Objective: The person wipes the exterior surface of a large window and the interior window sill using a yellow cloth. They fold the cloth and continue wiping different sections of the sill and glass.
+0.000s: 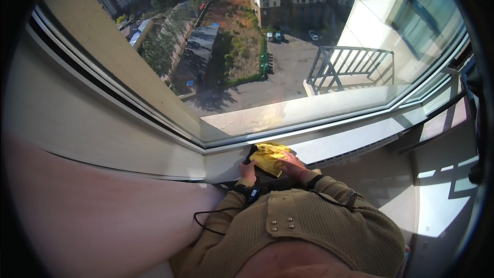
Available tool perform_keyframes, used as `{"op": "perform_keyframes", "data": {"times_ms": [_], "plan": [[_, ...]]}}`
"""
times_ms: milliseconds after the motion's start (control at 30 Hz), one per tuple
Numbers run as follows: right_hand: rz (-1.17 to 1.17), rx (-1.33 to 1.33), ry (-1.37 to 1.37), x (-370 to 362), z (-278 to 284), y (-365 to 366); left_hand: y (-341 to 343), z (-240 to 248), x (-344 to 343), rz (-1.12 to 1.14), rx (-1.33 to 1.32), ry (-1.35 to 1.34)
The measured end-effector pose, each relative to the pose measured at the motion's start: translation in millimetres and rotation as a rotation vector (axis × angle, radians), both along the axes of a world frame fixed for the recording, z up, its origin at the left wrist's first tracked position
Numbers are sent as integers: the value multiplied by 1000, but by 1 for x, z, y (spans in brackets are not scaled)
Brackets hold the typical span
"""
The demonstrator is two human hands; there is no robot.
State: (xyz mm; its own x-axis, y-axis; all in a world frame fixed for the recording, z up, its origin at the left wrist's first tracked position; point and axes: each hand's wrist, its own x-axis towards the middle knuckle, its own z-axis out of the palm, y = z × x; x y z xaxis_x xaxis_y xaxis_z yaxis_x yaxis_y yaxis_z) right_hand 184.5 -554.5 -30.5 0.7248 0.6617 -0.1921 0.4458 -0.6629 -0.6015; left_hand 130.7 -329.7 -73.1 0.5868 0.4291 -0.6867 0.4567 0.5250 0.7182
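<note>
1. The cloth (268, 156) lies on the sill (355, 141), between both hands, its long axis running 10 to 4 o'clock.
2. The right hand (294, 167) presses flat on it from 4 o'clock, fingers spread; it is nearer.
3. The left hand (248, 171) grips its edge at 8 o'clock.
4. The cloth is yellow and crumpled.

Soft matt yellow cloth (268, 156); glossy window glass (267, 56); ribbed knit sleeves (329, 211).
</note>
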Motion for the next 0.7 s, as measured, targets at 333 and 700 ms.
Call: {"op": "perform_keyframes", "data": {"times_ms": [333,700], "plan": [[-28,81,-48,8,-7,3,32,-42,-7,-97,201,-224],[-15,47,-37,15,-30,-11,95,8,-71,-5,1243,254]]}}
